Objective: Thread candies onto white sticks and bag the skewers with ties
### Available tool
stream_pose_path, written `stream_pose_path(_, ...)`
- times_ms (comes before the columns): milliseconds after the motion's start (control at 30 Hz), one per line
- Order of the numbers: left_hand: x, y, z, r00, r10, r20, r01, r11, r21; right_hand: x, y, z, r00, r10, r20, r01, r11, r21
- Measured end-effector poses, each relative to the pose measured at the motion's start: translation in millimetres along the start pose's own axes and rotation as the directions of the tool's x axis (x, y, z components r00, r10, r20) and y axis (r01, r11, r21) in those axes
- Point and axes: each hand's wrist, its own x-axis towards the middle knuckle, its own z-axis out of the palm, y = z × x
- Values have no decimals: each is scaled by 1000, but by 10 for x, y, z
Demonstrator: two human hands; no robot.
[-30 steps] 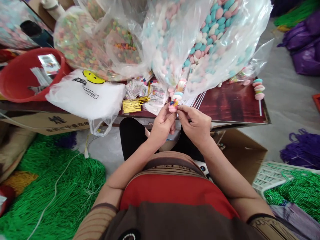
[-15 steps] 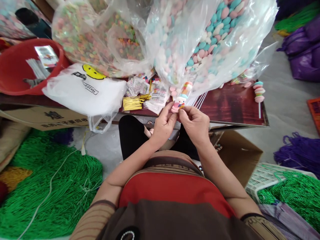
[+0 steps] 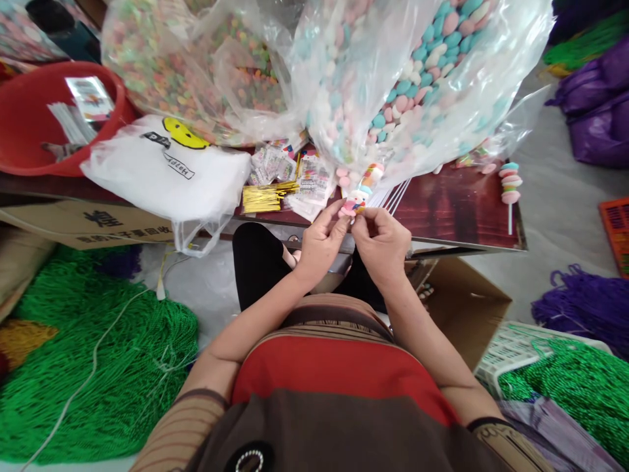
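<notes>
We find the left hand (image 3: 319,249) and the right hand (image 3: 384,249) side by side near the middle of the frame, thumbs and forefingers pinched together on the lower end of a stacked candy piece (image 3: 360,196). It slants up and to the right, over the front edge of the desk (image 3: 442,213), with pink at the bottom and pale blue and orange above. We cannot tell exactly what lies between the fingertips.

Just right of the candy we see white sticks (image 3: 399,196); left of it, printed packets (image 3: 314,183) and a bundle of gold ties (image 3: 261,199). A finished-looking candy skewer (image 3: 511,183) lies at the desk's right end. Large clear bags fill the top: one of pink, white and blue candies (image 3: 432,78), another of small multicoloured ones (image 3: 196,78). A white smiley bag (image 3: 206,180) and a red basin (image 3: 27,124) sit toward the upper left.
</notes>
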Motion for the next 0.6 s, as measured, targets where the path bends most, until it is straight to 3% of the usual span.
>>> stream_pose_path(133,25,-23,8,1000,5,-18,-4,1000,20,-16,62,11,986,-167,14,167,977,-136)
stream_pose_path(300,62,9,21,997,-69,-33,68,997,-40,-77,146,43,979,-202,10,201,969,-145)
stream_pose_path(367,52,66,27,982,-182,56,188,973,-132,-93,173,49,988,-155,-15,153,985,-78)
stream_pose_path(467,23,169,33,904,-328,275,397,882,-255,-102,205,50,997,-73,4,72,995,70)
stream_pose_path(533,12,215,33,857,-357,370,470,836,-283,-106,220,49,998,-57,27,53,991,127)
stream_pose_path(600,12,229,33,845,-356,398,485,824,-294,-109,228,37,998,-48,46,41,989,143)
